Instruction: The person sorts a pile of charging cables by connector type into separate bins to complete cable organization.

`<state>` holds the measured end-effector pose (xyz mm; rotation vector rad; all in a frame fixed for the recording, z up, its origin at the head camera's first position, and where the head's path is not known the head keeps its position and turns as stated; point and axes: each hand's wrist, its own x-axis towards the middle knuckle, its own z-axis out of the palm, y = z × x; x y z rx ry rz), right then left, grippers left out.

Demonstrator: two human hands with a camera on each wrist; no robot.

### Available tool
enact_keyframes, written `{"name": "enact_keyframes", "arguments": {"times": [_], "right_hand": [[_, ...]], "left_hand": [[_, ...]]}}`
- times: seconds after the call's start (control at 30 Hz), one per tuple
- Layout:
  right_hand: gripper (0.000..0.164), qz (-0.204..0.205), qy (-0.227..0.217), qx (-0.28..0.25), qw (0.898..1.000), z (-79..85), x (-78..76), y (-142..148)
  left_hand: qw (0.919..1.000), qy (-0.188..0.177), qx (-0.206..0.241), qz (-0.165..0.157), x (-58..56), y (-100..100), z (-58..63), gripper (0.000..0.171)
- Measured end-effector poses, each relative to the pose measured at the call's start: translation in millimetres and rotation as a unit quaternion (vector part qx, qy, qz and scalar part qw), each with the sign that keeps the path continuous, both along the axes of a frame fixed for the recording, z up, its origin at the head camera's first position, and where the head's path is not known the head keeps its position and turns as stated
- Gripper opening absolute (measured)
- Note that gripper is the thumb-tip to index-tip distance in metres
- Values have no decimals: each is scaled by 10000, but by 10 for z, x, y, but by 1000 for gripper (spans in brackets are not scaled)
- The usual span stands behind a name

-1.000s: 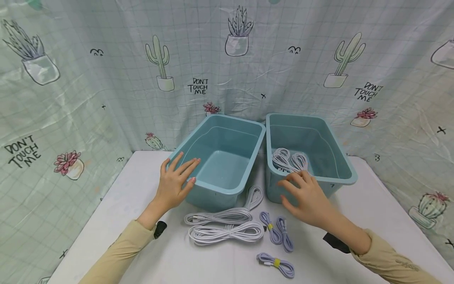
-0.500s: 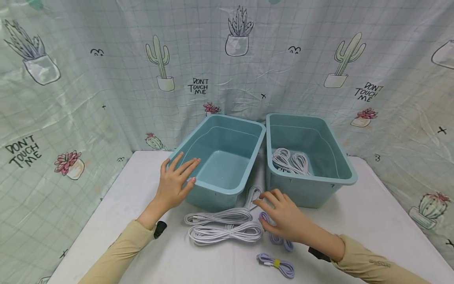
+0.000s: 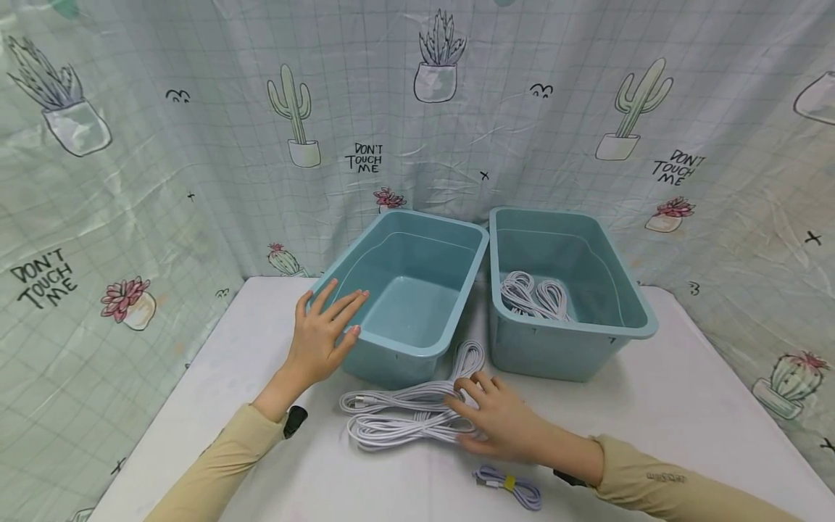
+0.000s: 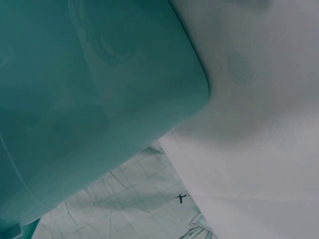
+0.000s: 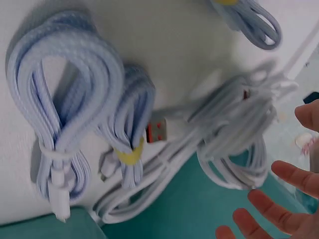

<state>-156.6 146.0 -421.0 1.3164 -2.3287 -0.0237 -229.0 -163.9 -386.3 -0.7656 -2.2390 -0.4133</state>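
My left hand (image 3: 320,337) lies with spread fingers at the near left corner of the left teal bin (image 3: 404,347). The left wrist view shows only that bin's side wall (image 4: 124,74) and the tabletop. Over the right ends of the coiled white cables (image 3: 385,435) is my right hand (image 3: 499,424), fingers apart and holding nothing. In the right wrist view its fingertips stand clear of a white cable bundle (image 5: 239,129). Two lilac cables, one with a yellow tie (image 5: 130,154), are hidden beneath that hand in the head view. Another lilac cable (image 3: 525,494) lies nearer the front.
The right teal bin (image 3: 574,330) holds coiled white cables (image 3: 554,299) at its near left. One more white coil (image 3: 470,357) sits between the bins' near ends. A cactus-printed curtain (image 3: 404,130) hangs behind the white table (image 3: 691,406).
From the right bin's near rim, my right hand has travelled left and toward the front, over the cables. It now covers two lilac cables. The left hand stays put.
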Motion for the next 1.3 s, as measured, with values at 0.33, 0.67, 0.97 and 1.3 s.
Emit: {"name": "enact_keyframes", "arguments": {"times": [0.33, 0.67, 0.97, 1.3], "right_hand": [[45, -44, 218, 12, 9998, -114, -25, -76], [43, 145, 456, 238, 9986, -177, -5, -150], [52, 89, 279, 554, 9980, -267, 38, -180], [47, 113, -31, 539, 9985, -263, 21, -187]], "left_hand": [[10000, 76, 57, -11, -7, 0, 1, 51], [9999, 95, 55, 16, -15, -4, -2, 51], [10000, 59, 33, 21, -12, -7, -8, 53], [10000, 81, 54, 4, -11, -4, -13, 52]]}}
